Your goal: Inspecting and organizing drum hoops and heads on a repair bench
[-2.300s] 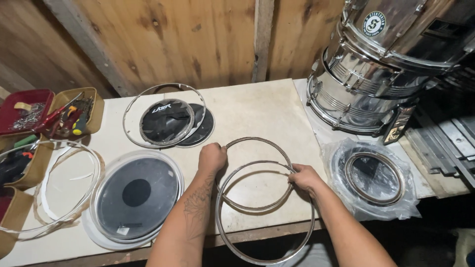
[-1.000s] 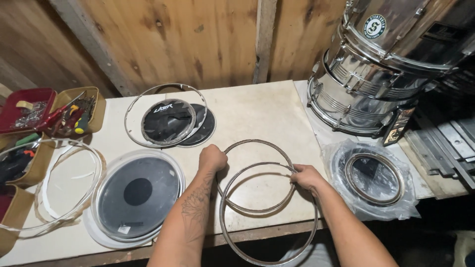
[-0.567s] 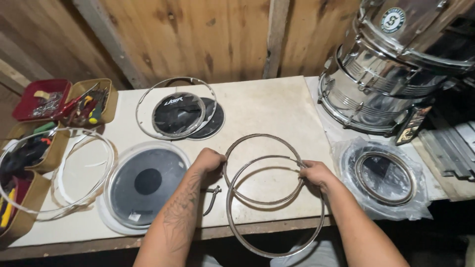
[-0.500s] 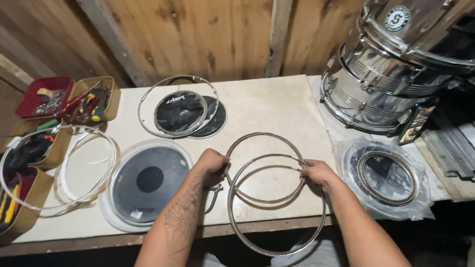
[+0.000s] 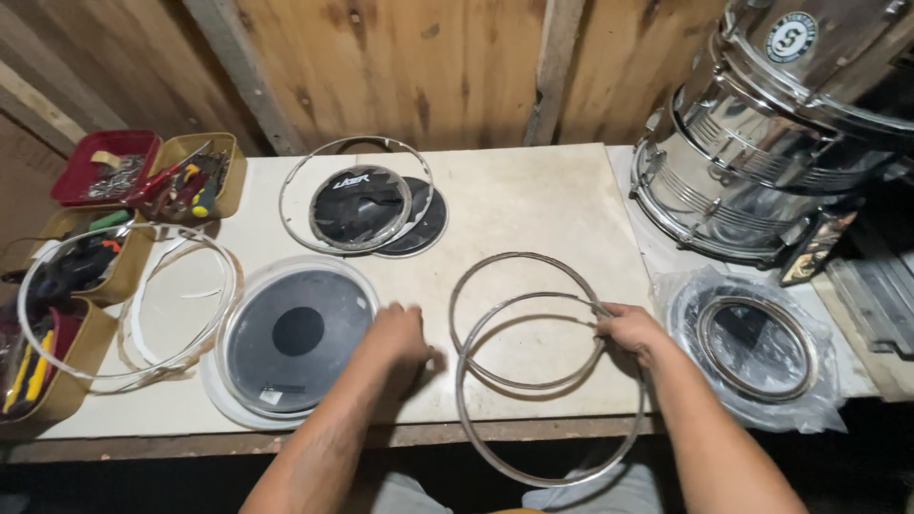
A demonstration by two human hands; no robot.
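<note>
My right hand (image 5: 630, 330) is closed on the two metal hoops where their right edges cross; the larger hoop (image 5: 550, 476) juts off the near edge of the surface (image 5: 533, 205) toward me, while the smaller hoop (image 5: 519, 259) lies flat farther out, overlapping it; both rings spread leftward from those fingers, and neither has a long axis, being round. My left hand (image 5: 398, 333) sits just left of the hoops' left edges, nearer them than anything else; its fingers look loosely curled and free of the metal, though I cannot tell for sure. Just left of that hand lies a clear drumhead with a black dot (image 5: 297, 333).
</note>
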